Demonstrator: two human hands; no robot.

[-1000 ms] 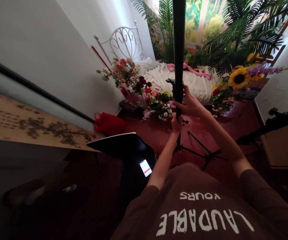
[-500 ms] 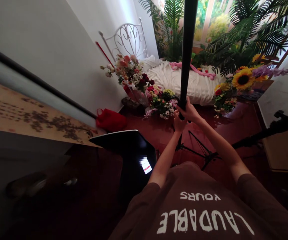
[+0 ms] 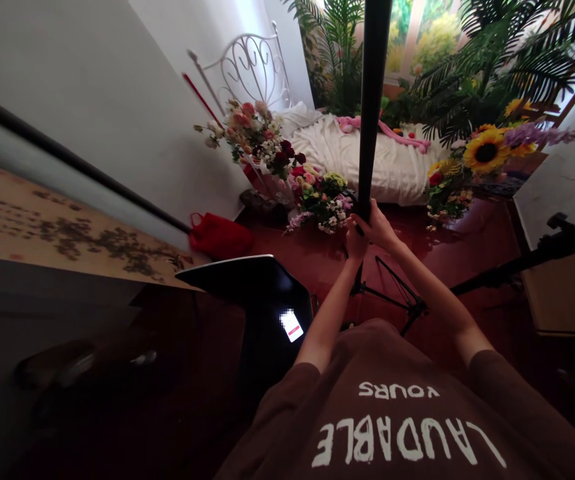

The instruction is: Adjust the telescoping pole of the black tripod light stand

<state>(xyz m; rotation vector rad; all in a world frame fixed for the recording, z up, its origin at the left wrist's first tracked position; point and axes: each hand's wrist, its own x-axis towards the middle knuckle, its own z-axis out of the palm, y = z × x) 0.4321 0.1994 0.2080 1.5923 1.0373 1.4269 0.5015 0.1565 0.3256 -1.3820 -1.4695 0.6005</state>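
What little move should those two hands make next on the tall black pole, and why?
Probably a small, careful adjustment with the right hand while the left hand steadies the pole. Both hands meet around it, the right slightly higher, and the pole runs out of the picture's top, so a loose grip might let it sway.

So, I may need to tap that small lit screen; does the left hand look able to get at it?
Probably yes, but only by letting go: the left hand grips the black pole. The small lit screen shows beside the left forearm, with no object visibly between.
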